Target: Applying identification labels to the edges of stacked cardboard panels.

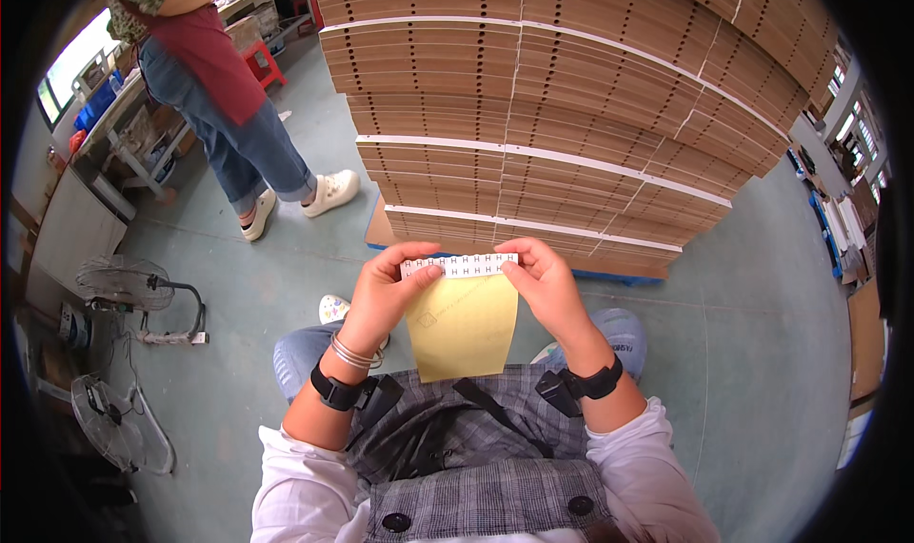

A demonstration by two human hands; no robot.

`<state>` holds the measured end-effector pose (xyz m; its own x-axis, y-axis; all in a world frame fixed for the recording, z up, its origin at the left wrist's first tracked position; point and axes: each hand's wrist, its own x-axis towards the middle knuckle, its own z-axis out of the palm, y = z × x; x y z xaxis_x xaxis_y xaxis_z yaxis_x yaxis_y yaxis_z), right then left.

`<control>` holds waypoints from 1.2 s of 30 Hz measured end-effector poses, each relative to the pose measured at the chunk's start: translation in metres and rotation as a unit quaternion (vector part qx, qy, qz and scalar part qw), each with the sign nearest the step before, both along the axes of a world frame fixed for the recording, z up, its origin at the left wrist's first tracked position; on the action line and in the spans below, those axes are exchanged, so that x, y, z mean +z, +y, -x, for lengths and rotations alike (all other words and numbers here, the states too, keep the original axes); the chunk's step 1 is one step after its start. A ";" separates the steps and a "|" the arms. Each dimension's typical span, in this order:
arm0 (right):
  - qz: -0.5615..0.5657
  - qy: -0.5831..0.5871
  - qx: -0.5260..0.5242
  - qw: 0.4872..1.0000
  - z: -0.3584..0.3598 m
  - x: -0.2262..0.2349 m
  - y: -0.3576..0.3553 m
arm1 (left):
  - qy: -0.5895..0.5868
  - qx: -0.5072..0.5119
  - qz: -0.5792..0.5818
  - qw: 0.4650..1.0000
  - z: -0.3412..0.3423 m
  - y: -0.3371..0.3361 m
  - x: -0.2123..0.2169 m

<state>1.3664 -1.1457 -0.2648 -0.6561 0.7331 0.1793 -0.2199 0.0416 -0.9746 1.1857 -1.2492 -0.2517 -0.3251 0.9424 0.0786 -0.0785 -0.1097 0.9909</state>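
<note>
A: What is nearest, and what are the hands doing?

B: The wearer's left hand [386, 286] pinches the left end of a white strip [462, 266], thumb in front and fingers at the upper edge; the right hand [545, 286] grips the opposite end in the same way. The strip carries rows of small black marks

A: Is anything below it?

B: A yellow sheet [464, 332] hangs between the two hands, gently curved, with faint lines on its face. The strip runs along its top edge; whether they are one piece cannot be told

A: And closer to the body?

B: Behind the left hand come thin bracelets [354, 353], then a black wristband [338, 393]; a matching black band [600, 381] sits behind the right. Between the forearms lies a grey checked garment [476, 495] with two dark buttons

A: What is farther out?

B: Well to the left of the left hand, two floor fans [119, 281] stand one nearer the wearer than the other. Beyond both hands, a tall stack of brown cardboard [571, 96] rises on a blue pallet [609, 277]. Past the left hand, a co-worker [224, 86] stands in a maroon apron and cream clogs [331, 193], with a red stool [259, 64] farther back
</note>
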 end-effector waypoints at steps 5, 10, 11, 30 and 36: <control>-0.011 0.021 -0.004 1.000 0.001 -0.003 -0.002 | -0.011 -0.002 -0.001 1.000 -0.001 0.000 -0.001; -0.030 0.017 -0.005 0.999 0.000 -0.005 -0.001 | 0.001 -0.005 0.008 1.000 0.000 -0.001 -0.001; -0.027 0.025 -0.011 0.999 0.001 -0.005 -0.002 | 0.001 -0.005 0.009 1.000 0.000 -0.001 -0.001; 0.005 0.061 -0.093 0.994 0.005 -0.012 -0.005 | -0.134 -0.006 -0.016 0.991 -0.006 -0.002 -0.020; 0.045 0.054 -0.100 0.993 0.009 -0.032 -0.009 | -0.179 -0.005 0.081 0.981 -0.008 -0.013 -0.035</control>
